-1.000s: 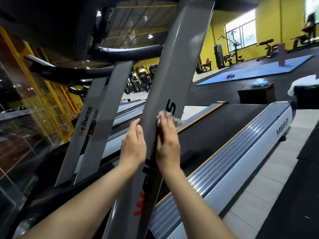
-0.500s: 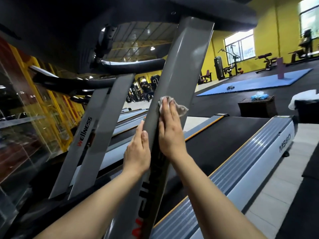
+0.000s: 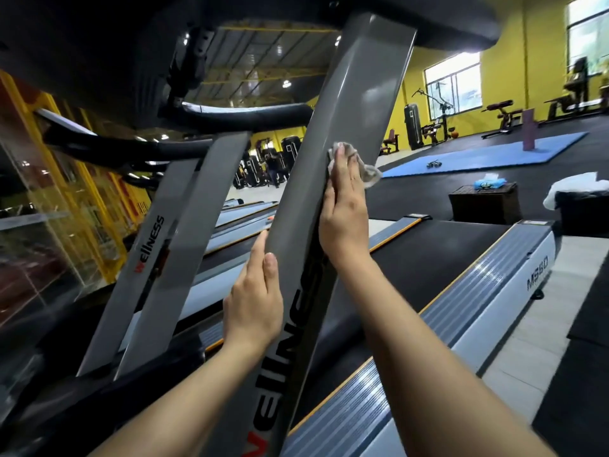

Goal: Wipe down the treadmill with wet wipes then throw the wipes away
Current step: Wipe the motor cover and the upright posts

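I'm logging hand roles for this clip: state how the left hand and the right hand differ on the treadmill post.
The right hand presses a grey wipe flat against the near grey upright; the left hand holds no wipe. The right hand sits higher up the post, the left hand lower, by the lettering. Both touch the same upright with fairly straight fingers.
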Demonstrator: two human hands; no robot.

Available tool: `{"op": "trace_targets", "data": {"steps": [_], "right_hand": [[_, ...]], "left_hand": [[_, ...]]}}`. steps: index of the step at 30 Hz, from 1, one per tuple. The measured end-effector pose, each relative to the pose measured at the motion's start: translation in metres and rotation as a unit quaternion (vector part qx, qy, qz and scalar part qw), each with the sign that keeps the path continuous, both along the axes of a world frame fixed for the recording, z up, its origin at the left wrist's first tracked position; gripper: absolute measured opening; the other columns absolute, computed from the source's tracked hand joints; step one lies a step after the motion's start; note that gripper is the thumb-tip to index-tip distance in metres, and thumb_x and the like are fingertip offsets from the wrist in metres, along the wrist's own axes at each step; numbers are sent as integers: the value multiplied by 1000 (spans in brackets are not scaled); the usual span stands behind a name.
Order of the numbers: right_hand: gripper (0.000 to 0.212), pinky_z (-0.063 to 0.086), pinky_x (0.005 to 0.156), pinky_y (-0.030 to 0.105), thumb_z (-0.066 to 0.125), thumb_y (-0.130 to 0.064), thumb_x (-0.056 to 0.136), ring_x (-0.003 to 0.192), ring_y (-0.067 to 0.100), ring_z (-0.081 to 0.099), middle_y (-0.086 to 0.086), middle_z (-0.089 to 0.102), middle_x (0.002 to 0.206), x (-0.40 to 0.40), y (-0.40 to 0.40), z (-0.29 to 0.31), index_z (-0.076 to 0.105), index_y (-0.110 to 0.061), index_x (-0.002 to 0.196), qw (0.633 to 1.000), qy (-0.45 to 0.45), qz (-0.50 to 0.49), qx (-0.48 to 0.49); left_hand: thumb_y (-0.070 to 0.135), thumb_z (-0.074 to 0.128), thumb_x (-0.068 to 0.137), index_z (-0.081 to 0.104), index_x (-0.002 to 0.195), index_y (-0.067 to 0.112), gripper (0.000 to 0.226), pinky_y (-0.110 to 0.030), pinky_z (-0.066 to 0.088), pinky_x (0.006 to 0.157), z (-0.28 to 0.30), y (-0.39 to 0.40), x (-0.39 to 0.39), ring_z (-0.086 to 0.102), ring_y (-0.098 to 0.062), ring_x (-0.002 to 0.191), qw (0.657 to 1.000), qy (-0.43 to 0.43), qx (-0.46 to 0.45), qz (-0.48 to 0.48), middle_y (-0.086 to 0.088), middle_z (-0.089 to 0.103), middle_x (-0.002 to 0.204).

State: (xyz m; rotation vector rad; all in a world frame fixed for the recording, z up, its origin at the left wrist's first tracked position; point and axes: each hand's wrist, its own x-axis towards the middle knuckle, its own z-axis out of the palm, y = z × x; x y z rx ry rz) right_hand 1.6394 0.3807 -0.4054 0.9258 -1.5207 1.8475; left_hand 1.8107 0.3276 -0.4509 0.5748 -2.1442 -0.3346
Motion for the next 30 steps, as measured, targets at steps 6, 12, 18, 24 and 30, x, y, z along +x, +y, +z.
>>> {"op": "trace_targets", "data": {"steps": [6, 12, 18, 24, 30], "right_hand": [[55, 19, 124, 36, 42, 2, 103, 153, 15, 16, -5, 22, 164, 125, -12, -161, 28, -10, 155, 996, -48, 67, -36], [53, 33, 104, 5, 47, 1, 99, 140, -1, 39, -27, 43, 149, 199, -13, -212, 40, -14, 149, 948, -240, 153, -140], [46, 27, 116, 16, 42, -15, 105, 141, -5, 34, -23, 40, 151, 133, -17, -170, 39, -23, 150, 961, -238, 91, -111], [48, 27, 118, 22, 45, -12, 103, 143, 4, 35, -6, 42, 154, 48, -10, -82, 41, -19, 151, 977, -175, 44, -116], [49, 22, 117, 19, 41, -9, 104, 145, 10, 32, -1, 41, 155, -19, 5, -10, 40, -17, 151, 985, -149, 24, -84]], "left_hand": [[45, 20, 107, 26, 157, 37, 51, -45, 44, 99, 0, 0, -1, 52, -29, 134, 1000, -2, -8, 12, 2, 48, 154], [45, 19, 107, 27, 157, 35, 52, -45, 43, 98, 1, 1, 0, 53, -29, 131, 1000, -5, -13, 15, 2, 51, 151], [50, 15, 104, 24, 157, 38, 55, -48, 48, 96, 0, 2, 0, 53, -28, 133, 1000, -3, -10, 5, 3, 47, 155], [53, 13, 101, 26, 156, 40, 58, -47, 48, 90, 2, 6, 0, 57, -32, 127, 1000, -4, -6, 7, 1, 49, 153], [56, 12, 98, 27, 155, 43, 60, -45, 52, 85, 4, 8, 1, 62, -31, 120, 1000, 6, -6, 12, 3, 56, 146]]}}
